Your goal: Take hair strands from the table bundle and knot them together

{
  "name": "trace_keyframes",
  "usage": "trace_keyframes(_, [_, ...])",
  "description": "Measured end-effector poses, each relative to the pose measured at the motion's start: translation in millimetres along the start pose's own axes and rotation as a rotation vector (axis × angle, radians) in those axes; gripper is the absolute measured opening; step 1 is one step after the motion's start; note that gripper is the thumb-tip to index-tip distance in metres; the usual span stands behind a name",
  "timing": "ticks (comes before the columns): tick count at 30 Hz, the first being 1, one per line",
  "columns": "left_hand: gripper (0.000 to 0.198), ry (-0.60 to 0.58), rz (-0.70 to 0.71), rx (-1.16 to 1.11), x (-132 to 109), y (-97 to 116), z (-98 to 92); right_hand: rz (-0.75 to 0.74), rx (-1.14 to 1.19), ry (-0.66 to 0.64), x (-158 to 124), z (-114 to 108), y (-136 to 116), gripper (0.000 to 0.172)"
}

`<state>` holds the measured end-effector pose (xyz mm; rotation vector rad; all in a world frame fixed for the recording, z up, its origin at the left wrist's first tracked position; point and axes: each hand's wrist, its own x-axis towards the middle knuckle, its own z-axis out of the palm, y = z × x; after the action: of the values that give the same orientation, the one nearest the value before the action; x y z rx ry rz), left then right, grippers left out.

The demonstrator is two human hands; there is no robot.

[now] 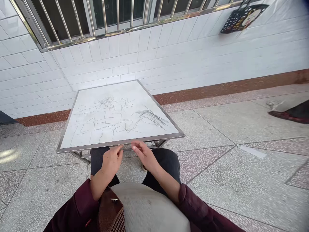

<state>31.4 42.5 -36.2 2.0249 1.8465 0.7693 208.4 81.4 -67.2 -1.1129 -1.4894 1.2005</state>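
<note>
Facing one table (120, 89), two bare hands (111, 162) (146, 157), one hanging bag (235, 21)

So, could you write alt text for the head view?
A seated person's left hand and right hand, nothing visible in either grip, are by the near edge of a white table marked with dark lines; a tiled wall stands beyond.

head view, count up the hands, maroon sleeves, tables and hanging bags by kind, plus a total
Hands: 2, left hand and right hand
Maroon sleeves: 2
Table: 1
Hanging bag: 1
Total: 6
</note>
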Motion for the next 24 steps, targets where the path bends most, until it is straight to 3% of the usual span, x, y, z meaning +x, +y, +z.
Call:
trace_keyframes(4, [0.022, -0.070, 0.125, 0.174, -6, 7, 1.6, -0.062, -0.054, -0.106, 9, 10, -14, 0.025])
trace_keyframes(11, [0.025, -0.059, 0.192, 0.322, -11, -1, 3.2, 0.117, 0.098, -0.144, 10, 21, -11, 0.026])
trace_keyframes(18, [0.027, 0.012, 0.194, -0.001, -12, -12, 5.0, 0.172, 0.230, -0.015, 11, 12, -20, 0.031])
trace_keyframes(24, [0.024, 0.024, 0.116, -0.202, -11, -18, 5.0, 0.162, 0.309, -0.009, 11, 10, -18, 0.036])
